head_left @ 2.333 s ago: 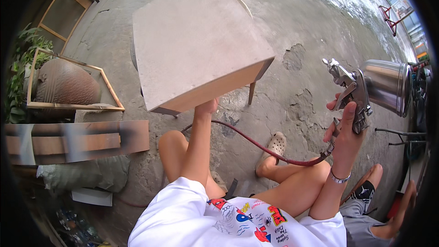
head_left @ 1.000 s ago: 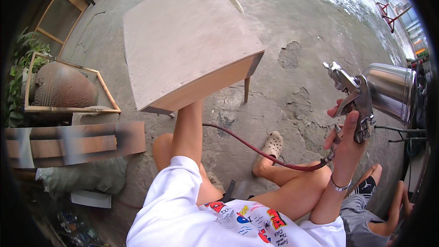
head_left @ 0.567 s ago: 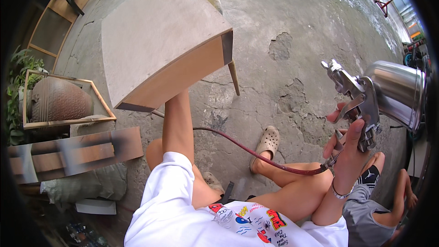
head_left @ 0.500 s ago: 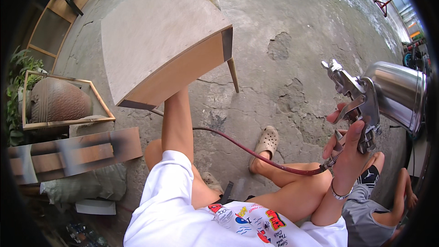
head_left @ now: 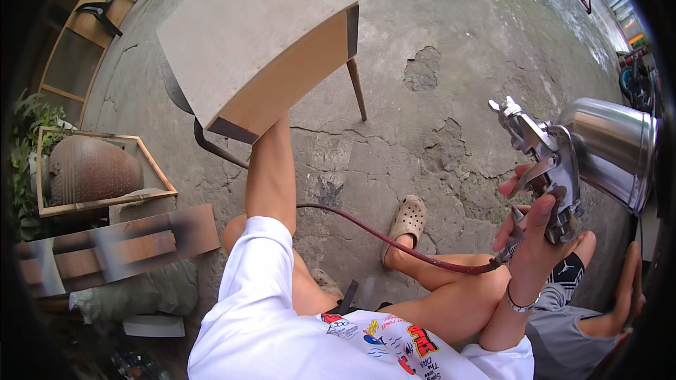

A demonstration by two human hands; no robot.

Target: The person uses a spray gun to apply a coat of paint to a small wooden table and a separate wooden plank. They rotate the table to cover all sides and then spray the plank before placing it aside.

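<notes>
A pale wooden box-like piece (head_left: 260, 28), with a broad flat top, a wood-coloured side and darker ends, is above a round-seated stool (head_left: 355, 88). My left forearm (head_left: 271, 176) reaches up under its near edge. The piece hides my left hand, so its fingers and grip do not show. In my right hand (head_left: 531, 229) is a metal spray gun (head_left: 542, 144) with a big silver cup (head_left: 612, 148), held out at the right, nozzle up and to the left. From its handle a dark red hose (head_left: 394, 246) runs left across my legs.
Cracked concrete floor (head_left: 394, 155) lies around. At the left are a clay pot (head_left: 91, 169) by a wooden frame (head_left: 158, 169), and a paint-streaked board (head_left: 120, 246). A dark chair (head_left: 105, 10) stands far left. Another person (head_left: 570, 324) sits close at lower right.
The wooden piece has shifted and turned, its near left corner moving up and right. More of the stool now shows at its left. The spray gun has barely moved.
</notes>
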